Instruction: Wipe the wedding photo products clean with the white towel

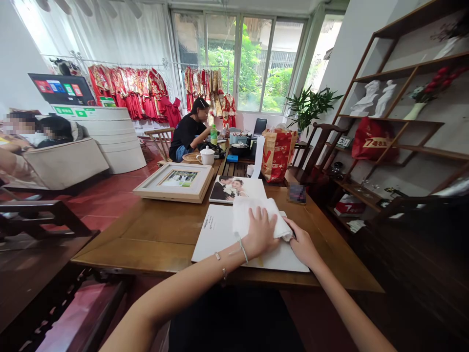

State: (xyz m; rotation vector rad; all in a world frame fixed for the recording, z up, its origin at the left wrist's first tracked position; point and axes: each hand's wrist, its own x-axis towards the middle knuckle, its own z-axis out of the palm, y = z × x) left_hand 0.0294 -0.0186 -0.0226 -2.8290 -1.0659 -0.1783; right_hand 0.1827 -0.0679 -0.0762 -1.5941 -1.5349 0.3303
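Observation:
My left hand [261,233] lies with spread fingers on a folded white cloth [244,215], pressing it onto a flat white panel [216,239]. Small dark print runs along the panel's upper left. At the panel's right edge, my right hand [303,247] has its fingers curled around the side, beside the cloth's corner. Something dark shows by those fingers; I cannot make out what it is. Just beyond lies a wedding photo print [222,189] of a couple, its near right part covered by the cloth.
A pale framed picture [174,182] lies on the wooden table [146,244] to the left. Farther back are a white lidded mug [207,156], a red and tan paper bag [280,156] and a small dark patterned block [296,193]. Another person [188,129] sits across the table.

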